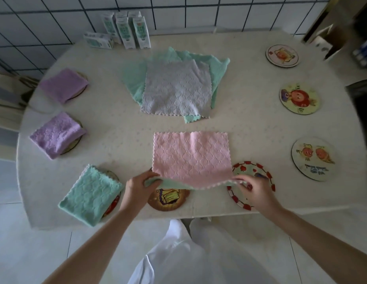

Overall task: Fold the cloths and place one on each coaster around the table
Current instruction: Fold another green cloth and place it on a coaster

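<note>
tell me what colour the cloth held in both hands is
Pink cloth, with a green underside, in the head view.

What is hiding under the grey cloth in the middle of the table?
Green cloths lie under the grey cloth. Their edges stick out at the back, both sides and the front corner. How many there are, and whether anything else lies beneath, cannot be seen, because the grey one covers the middle.

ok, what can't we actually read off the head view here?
- Head view: three left coasters' artwork, covered by the folded lilac cloths and the mint cloth.
- How many cloths lie in the centre pile: the grey top one hides the layers.
- Carton print: too small and blurred.
- Whether a mint layer under the pink cloth is a separate cloth: left hand and right hand grip covers the corners.
</note>
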### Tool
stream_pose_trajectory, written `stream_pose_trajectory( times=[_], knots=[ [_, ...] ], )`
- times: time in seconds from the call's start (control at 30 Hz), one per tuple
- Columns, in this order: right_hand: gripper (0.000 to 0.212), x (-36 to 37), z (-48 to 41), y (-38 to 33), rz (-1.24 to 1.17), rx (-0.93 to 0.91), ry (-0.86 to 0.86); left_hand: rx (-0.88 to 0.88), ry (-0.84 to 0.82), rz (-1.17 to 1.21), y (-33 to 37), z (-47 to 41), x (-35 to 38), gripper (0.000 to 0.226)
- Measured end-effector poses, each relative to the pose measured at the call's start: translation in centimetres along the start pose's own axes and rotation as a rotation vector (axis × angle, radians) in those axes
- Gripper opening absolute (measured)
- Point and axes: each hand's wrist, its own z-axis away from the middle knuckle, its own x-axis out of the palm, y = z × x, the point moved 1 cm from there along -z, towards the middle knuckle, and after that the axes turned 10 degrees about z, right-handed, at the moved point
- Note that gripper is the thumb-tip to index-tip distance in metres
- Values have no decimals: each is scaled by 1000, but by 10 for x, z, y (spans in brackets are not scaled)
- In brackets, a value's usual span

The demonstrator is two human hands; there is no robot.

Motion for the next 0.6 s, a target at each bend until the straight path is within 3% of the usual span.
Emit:
stream_pose_trajectory(
  times=[0.13, 0.27, 0.4, 0.53, 0.6],
  knots=[
    [8, 1, -38, 6, -309, 325, 48, -195, 165, 191, 19, -37, 5, 17],
    [13, 5, -76, 19, -309, 403, 24, -312, 255, 312, 26, -77, 15, 17],
    [14, 9, -110, 29, -232, 446, -62, -330, 304, 180, 26, -113, 20, 23],
    [29, 17, -136, 39, -235, 517, -133, -333, 331, 77, 26, -135, 25, 20],
    [25, 21, -144, 43, -253, 561, -177, -350, 328, 56, 24, -142, 29, 18]
  ],
)
